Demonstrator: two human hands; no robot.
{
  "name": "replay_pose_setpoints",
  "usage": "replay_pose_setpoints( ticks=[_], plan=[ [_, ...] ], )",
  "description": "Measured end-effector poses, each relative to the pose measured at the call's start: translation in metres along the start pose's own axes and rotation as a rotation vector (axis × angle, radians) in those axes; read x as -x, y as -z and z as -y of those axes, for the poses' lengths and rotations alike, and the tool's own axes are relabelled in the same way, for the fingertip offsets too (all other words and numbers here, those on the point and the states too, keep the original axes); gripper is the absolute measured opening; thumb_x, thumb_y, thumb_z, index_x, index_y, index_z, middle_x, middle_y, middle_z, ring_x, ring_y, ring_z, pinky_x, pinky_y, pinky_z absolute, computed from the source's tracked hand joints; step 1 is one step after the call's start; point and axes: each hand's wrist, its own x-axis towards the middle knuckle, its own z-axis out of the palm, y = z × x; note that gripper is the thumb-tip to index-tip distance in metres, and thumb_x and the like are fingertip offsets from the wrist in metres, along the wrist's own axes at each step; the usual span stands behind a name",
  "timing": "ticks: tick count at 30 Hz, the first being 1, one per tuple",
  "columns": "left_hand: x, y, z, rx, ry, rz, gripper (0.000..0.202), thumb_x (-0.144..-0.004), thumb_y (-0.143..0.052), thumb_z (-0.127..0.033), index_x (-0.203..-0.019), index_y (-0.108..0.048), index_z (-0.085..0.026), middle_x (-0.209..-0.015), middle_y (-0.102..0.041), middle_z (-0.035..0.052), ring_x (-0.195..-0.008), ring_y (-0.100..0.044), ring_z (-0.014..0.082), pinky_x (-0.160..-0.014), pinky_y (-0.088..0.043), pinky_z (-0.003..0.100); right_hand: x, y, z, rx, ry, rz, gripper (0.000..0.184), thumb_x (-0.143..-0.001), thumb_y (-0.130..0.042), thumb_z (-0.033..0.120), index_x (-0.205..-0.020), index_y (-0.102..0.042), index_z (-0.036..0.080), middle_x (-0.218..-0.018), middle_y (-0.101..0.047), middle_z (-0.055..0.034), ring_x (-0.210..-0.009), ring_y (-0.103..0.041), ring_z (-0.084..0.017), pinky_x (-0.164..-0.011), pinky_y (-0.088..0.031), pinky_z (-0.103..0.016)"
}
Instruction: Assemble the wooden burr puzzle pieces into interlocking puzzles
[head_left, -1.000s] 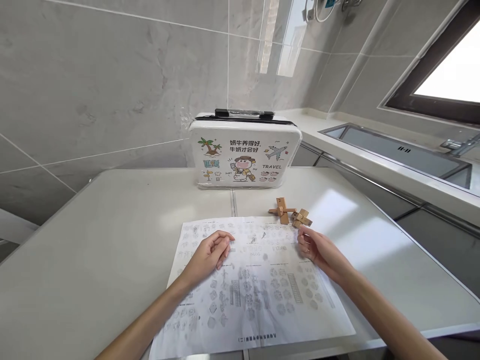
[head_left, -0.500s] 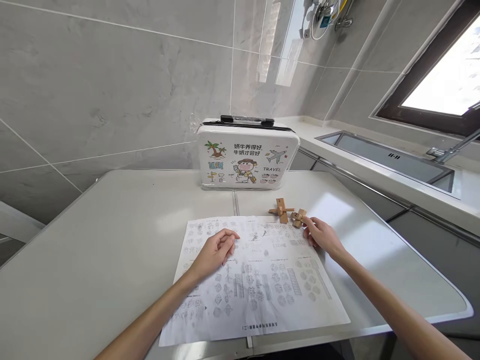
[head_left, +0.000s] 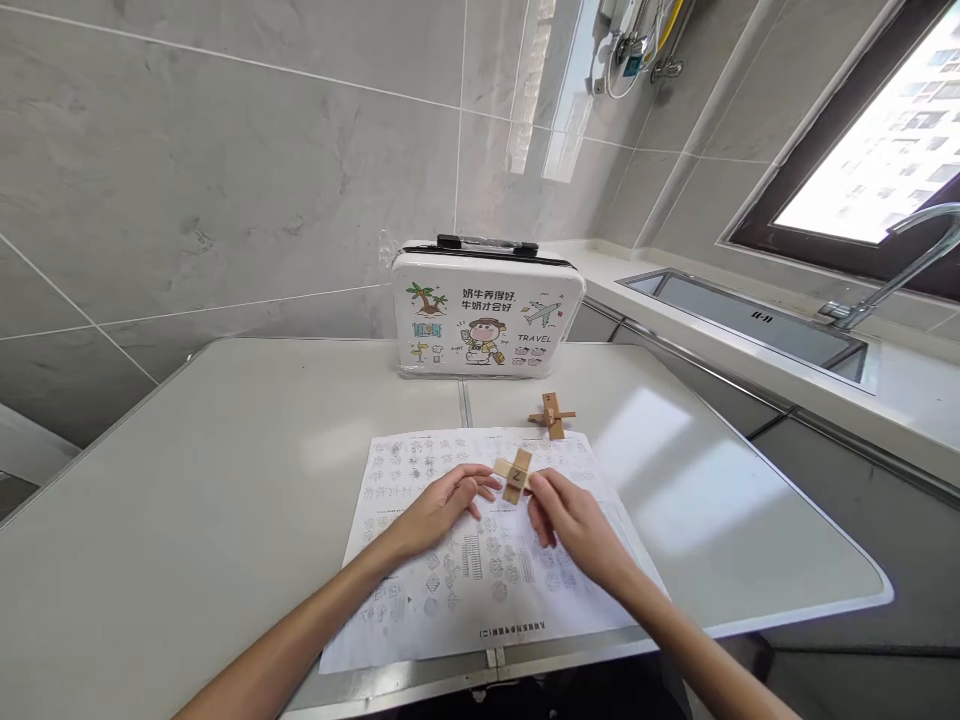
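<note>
A small cross-shaped wooden burr puzzle (head_left: pixel 517 476), marked with a dark figure like a 2, is held above the paper sheet. My right hand (head_left: pixel 574 520) pinches its right end between thumb and fingers. My left hand (head_left: pixel 446 508) is close by on the other side, fingers loosely apart, fingertips at the puzzle's left end; whether they touch it I cannot tell. A second wooden burr puzzle (head_left: pixel 552 417), also marked 2, rests on the table by the sheet's far edge. Beneath both hands lies the printed paper sheet (head_left: pixel 420 640), covered with small diagrams.
A white cartoon-printed case (head_left: pixel 487 320) with a black handle stands upright at the back of the white folding table (head_left: pixel 225 480). To the right are a counter with a sink (head_left: pixel 750 315) and a metal faucet (head_left: pixel 862 300). A grey tiled wall rises behind.
My right hand has lifted the smaller burr puzzle from the table and brought it left over the sheet, beside my left hand. My left hand's fingers have stretched out. The view has shifted slightly right.
</note>
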Motion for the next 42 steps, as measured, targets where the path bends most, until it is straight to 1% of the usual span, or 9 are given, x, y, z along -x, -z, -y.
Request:
replay_pose_setpoints(
  ticks=[3,7,13,19,25,29,31,37,42],
  plan=[
    [0.002,-0.002,-0.004,0.002,-0.012,0.048,0.06,-0.1,-0.05,-0.07,-0.122,-0.068,-0.016,-0.121,-0.07,0.0151,-0.117,-0.064,0.0287,-0.106,-0.048,0.043,-0.003,-0.03,-0.003,-0.001,0.056,-0.001,0.051,-0.102,-0.047,0.072,-0.084,-0.059,0.025,-0.058,-0.059,0.0016,-0.052,-0.053,-0.017,-0.061,-0.042,-0.033],
    [0.003,-0.002,-0.01,-0.011,0.015,-0.058,0.05,-0.103,-0.053,-0.063,-0.118,-0.068,-0.018,-0.109,-0.073,0.009,-0.113,-0.066,0.0268,-0.11,-0.045,0.042,-0.005,-0.047,-0.008,-0.271,-0.047,0.147,0.052,-0.099,-0.051,0.073,-0.098,-0.062,0.023,-0.083,-0.064,-0.0023,-0.062,-0.059,-0.017,-0.053,-0.045,-0.029],
    [0.004,-0.004,-0.007,-0.029,0.024,-0.031,0.044,-0.101,-0.059,-0.058,-0.118,-0.067,-0.018,-0.095,-0.073,0.005,-0.09,-0.069,0.022,-0.096,-0.053,0.039,-0.005,-0.03,-0.015,-0.565,-0.183,0.434,0.048,-0.1,-0.059,0.064,-0.109,-0.069,0.018,-0.104,-0.066,-0.0092,-0.078,-0.063,-0.017,-0.056,-0.048,-0.026],
    [0.007,-0.004,-0.005,-0.041,0.01,-0.03,0.049,-0.084,-0.081,-0.044,-0.123,-0.066,-0.018,-0.118,-0.076,0.01,-0.118,-0.07,0.0294,-0.108,-0.051,0.042,-0.005,-0.012,-0.014,-0.428,-0.183,0.569,0.042,-0.1,-0.065,0.057,-0.092,-0.071,0.016,-0.084,-0.068,-0.0047,-0.067,-0.061,-0.015,-0.06,-0.047,-0.027],
    [0.009,-0.001,-0.007,-0.175,-0.038,-0.041,0.046,-0.078,-0.082,-0.033,-0.119,-0.068,-0.019,-0.109,-0.079,0.0058,-0.107,-0.075,0.0266,-0.102,-0.056,0.04,0.003,-0.018,-0.011,-0.328,-0.101,0.462,0.034,-0.098,-0.067,0.053,-0.094,-0.067,0.019,-0.076,-0.065,0.0003,-0.06,-0.055,-0.013,-0.059,-0.044,-0.027],
    [0.009,-0.004,-0.009,-0.327,-0.08,-0.094,0.052,-0.072,-0.089,-0.034,-0.118,-0.069,-0.021,-0.111,-0.08,0.0048,-0.104,-0.076,0.0261,-0.098,-0.059,0.039,0.005,-0.022,-0.023,-0.205,-0.081,0.215,0.029,-0.09,-0.077,0.045,-0.089,-0.06,0.022,-0.065,-0.057,0.0054,-0.058,-0.055,-0.014,-0.058,-0.041,-0.026],
    [0.009,-0.006,-0.01,-0.404,-0.118,-0.124,0.056,-0.07,-0.091,-0.037,-0.119,-0.069,-0.022,-0.11,-0.08,0.0043,-0.103,-0.076,0.0259,-0.098,-0.059,0.039,0.006,-0.024,-0.029,-0.171,-0.056,0.154,0.027,-0.09,-0.076,0.044,-0.091,-0.06,0.022,-0.067,-0.059,0.0042,-0.061,-0.059,-0.016,-0.059,-0.044,-0.027],
    [0.01,-0.004,-0.011,-0.54,-0.146,-0.167,0.054,-0.072,-0.09,-0.038,-0.12,-0.068,-0.024,-0.111,-0.08,0.0027,-0.103,-0.076,0.0243,-0.099,-0.059,0.037,0.014,-0.03,-0.042,-0.156,0.016,0.113,0.031,-0.102,-0.06,0.045,-0.122,-0.063,0.022,-0.088,-0.072,-0.0041,-0.073,-0.068,-0.02,-0.065,-0.049,-0.03],
    [0.008,-0.002,-0.008,-0.561,-0.141,-0.137,0.056,-0.072,-0.091,-0.044,-0.118,-0.068,-0.024,-0.109,-0.079,0.0029,-0.101,-0.075,0.0237,-0.097,-0.058,0.037,0.018,-0.032,-0.049,-0.086,0.028,0.022,0.031,-0.101,-0.063,0.045,-0.121,-0.066,0.022,-0.09,-0.074,-0.0055,-0.073,-0.068,-0.021,-0.065,-0.05,-0.031]
  ],
)
